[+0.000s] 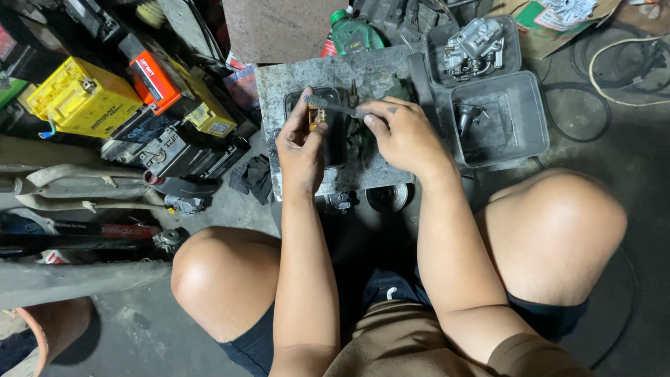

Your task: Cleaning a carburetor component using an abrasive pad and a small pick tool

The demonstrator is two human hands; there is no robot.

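A grey slab (300, 73) on the floor (628, 160) bears a small black tray (333, 150); grey tubs (516, 119) sit beside it.

Dim workshop light from above, dark shadowed corners, sharp centre, mild edge distortion

Left of the grey slab (328, 73): yellow battery box (82, 98), orange-labelled one (155, 77). Behind it, green bottle (352, 31); far right, torn cardboard package (551, 21).
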